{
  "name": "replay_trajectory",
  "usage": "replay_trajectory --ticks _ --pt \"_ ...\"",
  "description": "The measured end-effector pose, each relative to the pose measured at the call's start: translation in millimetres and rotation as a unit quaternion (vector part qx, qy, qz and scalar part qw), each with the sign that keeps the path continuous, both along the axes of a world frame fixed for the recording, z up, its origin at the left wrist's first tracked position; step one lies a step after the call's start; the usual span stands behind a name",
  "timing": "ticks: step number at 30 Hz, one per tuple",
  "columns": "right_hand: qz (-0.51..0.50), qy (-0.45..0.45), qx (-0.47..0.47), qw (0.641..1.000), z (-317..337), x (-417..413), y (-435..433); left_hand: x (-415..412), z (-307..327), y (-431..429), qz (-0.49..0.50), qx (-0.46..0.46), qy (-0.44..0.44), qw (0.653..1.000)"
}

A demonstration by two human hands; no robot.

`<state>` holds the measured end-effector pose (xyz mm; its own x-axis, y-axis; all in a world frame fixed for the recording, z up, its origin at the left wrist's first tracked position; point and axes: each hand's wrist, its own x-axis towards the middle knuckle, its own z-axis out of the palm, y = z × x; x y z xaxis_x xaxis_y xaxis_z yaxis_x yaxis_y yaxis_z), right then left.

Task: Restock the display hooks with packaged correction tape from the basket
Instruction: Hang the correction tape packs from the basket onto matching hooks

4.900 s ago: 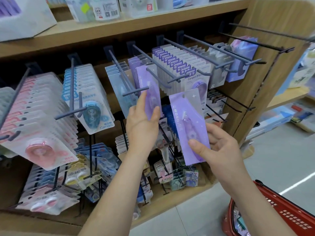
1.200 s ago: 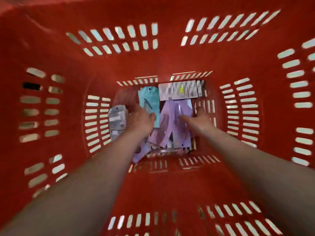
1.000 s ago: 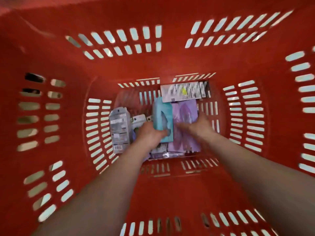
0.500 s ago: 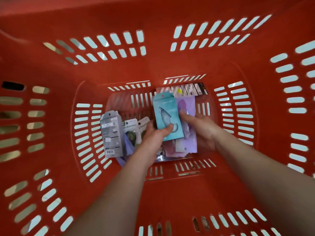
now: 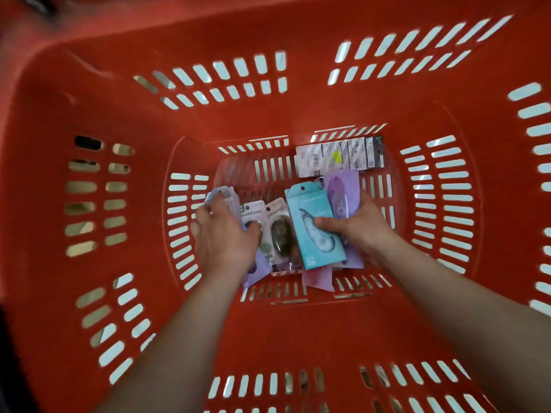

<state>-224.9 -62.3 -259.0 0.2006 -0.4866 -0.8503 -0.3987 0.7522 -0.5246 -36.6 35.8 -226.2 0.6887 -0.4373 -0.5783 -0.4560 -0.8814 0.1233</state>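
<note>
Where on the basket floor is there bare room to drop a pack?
Bare floor lies at the far left, between the barcode packs and the left hand. A thin strip runs right of the purple pack. The middle is crowded: grey packs, and the teal pack in the right hand.

basket (image 5: 268,120): red moulded plastic, slotted, smooth semi-matt | teal pack (image 5: 316,225): matt card w/ clear glossy plastic blister | purple packs (image 5: 343,189): glossy film
</note>
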Motion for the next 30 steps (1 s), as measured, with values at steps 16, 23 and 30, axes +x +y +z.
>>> replay_trajectory --ticks 16,23,30 --pt "-0.053 -0.062 -0.057 0.995 85.3 12.4 -4.3 -16.5 105.4 -7.5 0.397 -0.229 0.468 0.756" --pt "-0.016 -0.115 -0.060 0.991 202.2 9.1 -3.2 -37.9 199.5 -2.3 0.364 -0.269 0.510 0.731" --pt "-0.047 -0.118 -0.002 0.992 319.7 20.8 -9.1 -43.0 311.5 -2.2 0.380 -0.360 0.511 0.681"
